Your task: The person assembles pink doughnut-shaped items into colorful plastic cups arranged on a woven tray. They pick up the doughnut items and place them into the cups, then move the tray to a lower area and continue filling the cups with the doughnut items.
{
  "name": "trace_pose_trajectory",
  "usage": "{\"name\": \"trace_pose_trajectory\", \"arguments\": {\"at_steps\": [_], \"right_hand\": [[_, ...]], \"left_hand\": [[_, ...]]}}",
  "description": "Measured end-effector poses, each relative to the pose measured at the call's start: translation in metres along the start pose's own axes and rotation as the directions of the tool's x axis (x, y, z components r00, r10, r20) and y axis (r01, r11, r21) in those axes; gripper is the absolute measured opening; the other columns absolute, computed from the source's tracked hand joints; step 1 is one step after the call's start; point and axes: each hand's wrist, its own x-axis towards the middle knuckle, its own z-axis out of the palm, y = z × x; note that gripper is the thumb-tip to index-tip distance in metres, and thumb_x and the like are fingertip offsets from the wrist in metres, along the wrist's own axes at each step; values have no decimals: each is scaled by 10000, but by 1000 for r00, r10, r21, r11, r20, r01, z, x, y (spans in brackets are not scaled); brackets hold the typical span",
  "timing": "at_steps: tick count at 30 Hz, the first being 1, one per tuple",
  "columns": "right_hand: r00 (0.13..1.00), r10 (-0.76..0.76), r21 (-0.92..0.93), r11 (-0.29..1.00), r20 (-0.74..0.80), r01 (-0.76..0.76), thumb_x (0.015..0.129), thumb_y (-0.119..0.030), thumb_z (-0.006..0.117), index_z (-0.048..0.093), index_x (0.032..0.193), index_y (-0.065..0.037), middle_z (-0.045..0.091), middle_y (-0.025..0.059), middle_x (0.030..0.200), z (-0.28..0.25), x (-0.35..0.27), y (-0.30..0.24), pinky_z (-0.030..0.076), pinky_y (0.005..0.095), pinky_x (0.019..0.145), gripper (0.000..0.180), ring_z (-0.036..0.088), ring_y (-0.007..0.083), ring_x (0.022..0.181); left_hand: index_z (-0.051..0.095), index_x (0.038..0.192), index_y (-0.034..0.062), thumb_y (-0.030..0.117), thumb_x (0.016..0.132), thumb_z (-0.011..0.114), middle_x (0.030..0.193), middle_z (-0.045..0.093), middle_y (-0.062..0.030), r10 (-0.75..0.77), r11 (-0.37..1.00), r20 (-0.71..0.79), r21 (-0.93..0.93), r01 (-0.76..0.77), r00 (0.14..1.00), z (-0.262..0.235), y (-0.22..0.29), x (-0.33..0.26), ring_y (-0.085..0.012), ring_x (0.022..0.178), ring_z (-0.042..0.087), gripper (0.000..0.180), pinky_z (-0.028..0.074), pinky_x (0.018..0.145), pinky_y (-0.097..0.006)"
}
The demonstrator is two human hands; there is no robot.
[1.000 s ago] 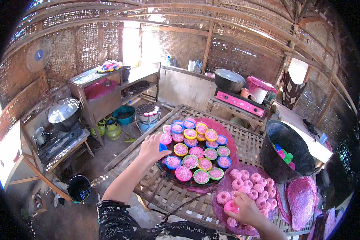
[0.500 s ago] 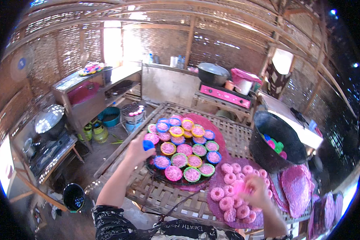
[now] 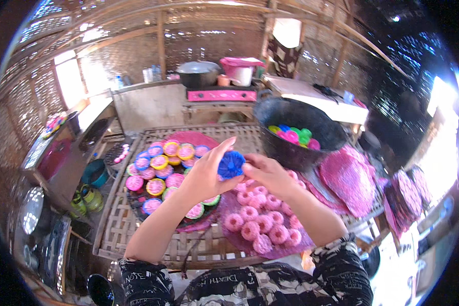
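A fluted blue plastic mould (image 3: 231, 165) is held up over the table, its ribbed outside showing. My left hand (image 3: 207, 176) is closed round its left side, the forefinger lifted away. The bent fingers of my right hand (image 3: 268, 175) grip the mould's right edge; their tips are partly hidden. Under my right hand, pink ring-shaped cakes (image 3: 250, 230) lie loose on a pink sheet (image 3: 235, 243). Left of my hands, several colourful moulds filled with pink strands (image 3: 159, 162) crowd a dark round tray (image 3: 133, 203), some of them behind my left arm.
A big black tub (image 3: 290, 149) with empty coloured moulds (image 3: 305, 135) stands at the far right of the woven bamboo table (image 3: 118, 224). Beside it lies a pink mesh-like sheet (image 3: 348, 178). Beyond the table, a large pot (image 3: 198, 75) sits on a pink stove (image 3: 221, 95).
My left hand has carried the blue mould rightward from beside the tray. My right hand has risen from the pink cakes to meet it. The view has swung to the right.
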Motion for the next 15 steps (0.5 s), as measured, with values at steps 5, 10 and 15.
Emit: {"name": "trace_pose_trajectory", "arguments": {"at_steps": [5,10,15], "right_hand": [[983,184,238,955,-11,-176,891,-118,551,538,1160,-24,625,48,930,-66,-32,27,507,234,598,285,601,83,752],[932,172,-226,941,-318,-251,868,-130,570,605,1070,0,647,62,863,-159,-69,31,517,243,576,243,605,103,673],[768,-24,140,979,-640,147,846,-219,634,571,1118,65,644,89,946,-233,-25,-4,535,264,638,398,603,127,706]], "left_hand": [[361,1344,26,293,652,804,1251,503,-201,195,981,135,-26,-193,971,58,8,24,-351,1141,505,864,414,956,-417],[425,1306,45,309,686,762,1293,482,-174,-258,892,-44,374,255,965,20,-92,23,-331,1219,436,754,363,1009,-424],[519,1191,10,431,688,743,1241,511,-233,-728,449,-70,703,551,683,-15,-180,-25,-364,1149,494,693,410,943,-447]]}}
